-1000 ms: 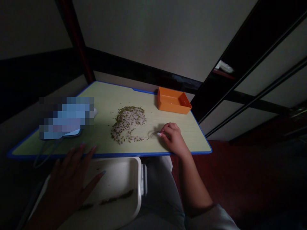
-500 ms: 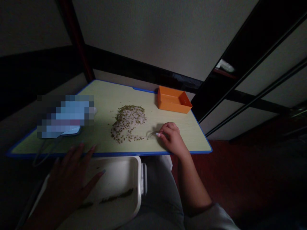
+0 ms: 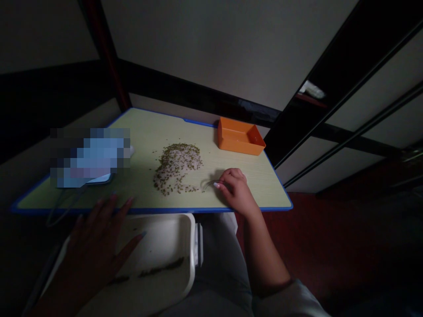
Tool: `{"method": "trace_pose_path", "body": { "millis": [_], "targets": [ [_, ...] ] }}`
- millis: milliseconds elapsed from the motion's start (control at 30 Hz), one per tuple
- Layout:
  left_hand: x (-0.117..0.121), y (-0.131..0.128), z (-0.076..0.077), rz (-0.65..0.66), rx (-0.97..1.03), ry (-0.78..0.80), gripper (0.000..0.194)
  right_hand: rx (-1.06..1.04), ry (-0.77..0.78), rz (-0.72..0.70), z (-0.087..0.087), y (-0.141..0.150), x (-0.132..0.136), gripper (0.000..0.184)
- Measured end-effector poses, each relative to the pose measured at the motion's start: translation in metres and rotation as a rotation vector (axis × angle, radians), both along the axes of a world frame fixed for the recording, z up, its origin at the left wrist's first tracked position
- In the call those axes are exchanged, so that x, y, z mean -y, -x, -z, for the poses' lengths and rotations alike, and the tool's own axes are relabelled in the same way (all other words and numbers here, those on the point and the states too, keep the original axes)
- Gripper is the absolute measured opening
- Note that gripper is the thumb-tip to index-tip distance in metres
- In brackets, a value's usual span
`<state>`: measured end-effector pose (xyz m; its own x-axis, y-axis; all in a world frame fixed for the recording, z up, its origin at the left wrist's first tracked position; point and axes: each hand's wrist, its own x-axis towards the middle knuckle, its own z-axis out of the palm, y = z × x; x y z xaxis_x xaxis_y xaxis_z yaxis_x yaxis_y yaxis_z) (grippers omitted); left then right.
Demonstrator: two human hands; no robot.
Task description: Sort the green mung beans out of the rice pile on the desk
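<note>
My right hand (image 3: pixel 235 189) rests on the pale table (image 3: pixel 145 132), fingers pinched on thin metal tweezers (image 3: pixel 209 184) whose tips lie at the right edge of a pile of small green and white grains (image 3: pixel 176 168). My left hand (image 3: pixel 95 246) lies with fingers spread over a white tray (image 3: pixel 172 246) that sits on my lap below the table's blue front edge. A few green grains line the tray's lower side.
An orange box (image 3: pixel 240 137) stands at the table's back right corner. A blurred-out object (image 3: pixel 89 156) with a cable lies on the table's left. Dark frame bars rise behind and to the right.
The view has shifted slightly. My right hand with the tweezers has edged a little left toward the grains. My left hand stays spread over the tray.
</note>
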<state>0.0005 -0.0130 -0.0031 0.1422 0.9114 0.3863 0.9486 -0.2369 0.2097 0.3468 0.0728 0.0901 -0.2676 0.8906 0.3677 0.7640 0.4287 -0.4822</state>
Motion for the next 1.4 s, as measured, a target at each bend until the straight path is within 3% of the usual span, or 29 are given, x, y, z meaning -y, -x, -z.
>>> {"method": "trace_pose_path", "body": {
  "millis": [333, 533, 700, 800, 1033, 1167, 1333, 1400],
  "targets": [
    [-0.002, -0.009, -0.001, -0.035, 0.009, -0.008, 0.075, -0.083, -0.006, -0.004, 0.003, 0.003, 0.002, 0.013],
    [-0.001, -0.007, -0.004, -0.055, 0.009, 0.007, 0.071, -0.521, -0.063, 0.041, -0.001, 0.009, 0.025, 0.023],
    [-0.002, -0.006, -0.003, -0.053, 0.018, 0.033, 0.072, -0.971, 0.248, 0.076, 0.013, 0.016, 0.058, 0.034],
    [-0.003, -0.007, -0.003, -0.057, 0.032, 0.051, 0.073, -1.106, 0.384, 0.045, 0.024, 0.021, 0.072, 0.036],
    [-0.005, -0.008, -0.004, -0.063, 0.046, 0.089, 0.072, -1.200, 0.512, 0.070, 0.032, 0.043, 0.091, 0.043],
    [-0.006, -0.008, -0.004, -0.055, 0.049, 0.096, 0.073, -1.141, 0.645, -0.079, 0.047, 0.060, 0.099, 0.045],
    [-0.004, -0.013, -0.013, -0.073, 0.039, 0.117, 0.072, -1.142, 0.597, -0.181, 0.067, 0.064, 0.098, 0.053],
    [-0.003, -0.015, -0.017, -0.086, 0.031, 0.122, 0.072, -1.072, 0.627, -0.292, 0.071, 0.059, 0.097, 0.052]
  ]
}}
